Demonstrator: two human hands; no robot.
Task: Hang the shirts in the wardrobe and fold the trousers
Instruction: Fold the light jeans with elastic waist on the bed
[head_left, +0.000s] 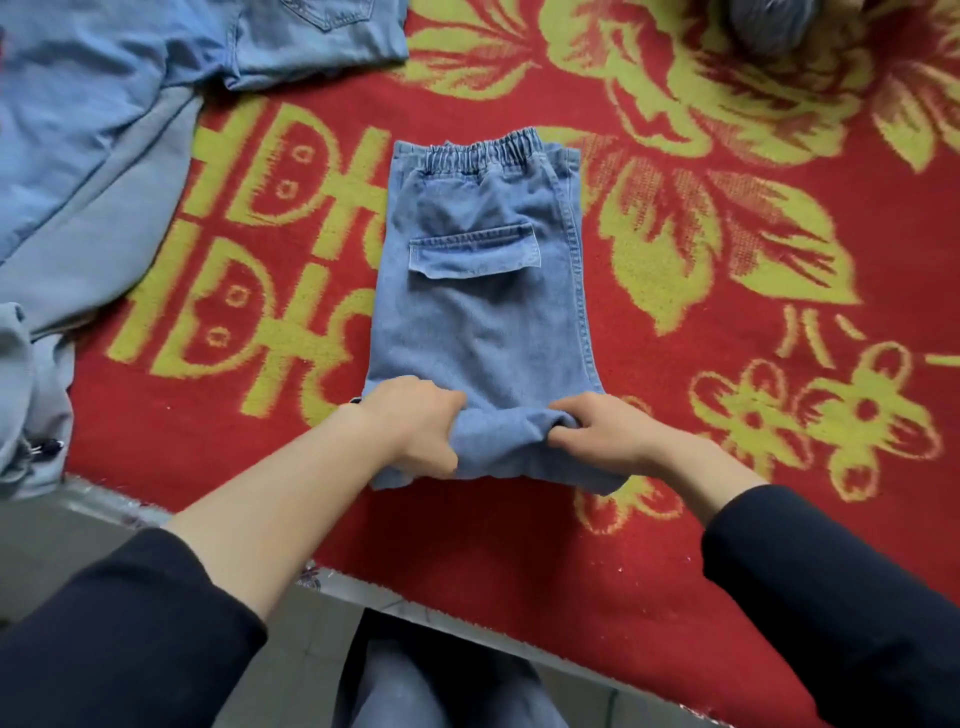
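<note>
covering the surface: red blanket (675, 519) with yellow flowers. pale blue garments (93, 156) heaped along its left side, apart from the work. left hand (415, 421) and right hand (602, 431) both curled, gripping the near, turned-up edge of the denim trousers (483, 312). these lie folded mid-blanket, elastic waistband at the far end, flap pocket up.

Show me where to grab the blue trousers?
Grab the trousers at the thick near fold, one corner each hand, coming from the near side like the left hand and right hand; the waistband lies flat at the far end.
</note>
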